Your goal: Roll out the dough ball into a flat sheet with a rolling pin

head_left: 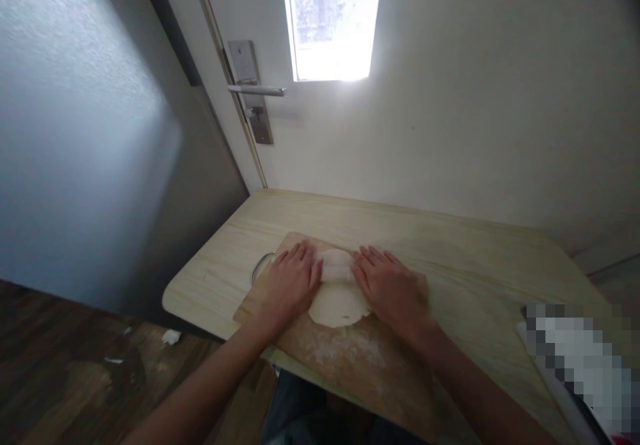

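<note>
A flattened round of pale dough [339, 308] lies on a wooden board [345, 358] dusted with flour. Across the dough runs a whitish rolling pin [337, 272], its middle showing between my hands. My left hand [295, 275] covers the pin's left end, fingers forward and thumb along the inner side. Over the right end rests my right hand [383, 278], its fingers likewise reaching forward over the pin. Both ends of the pin are hidden beneath the hands. Dough shows in front of the pin and behind it.
The board has a metal handle [257, 266] at its left corner and lies on a light wooden table [480, 258]. A door with a lever handle [257, 90] stands behind the table. At the right, a pixelated object [575, 358] sits on the tabletop. White scraps [171, 336] lie on the floor.
</note>
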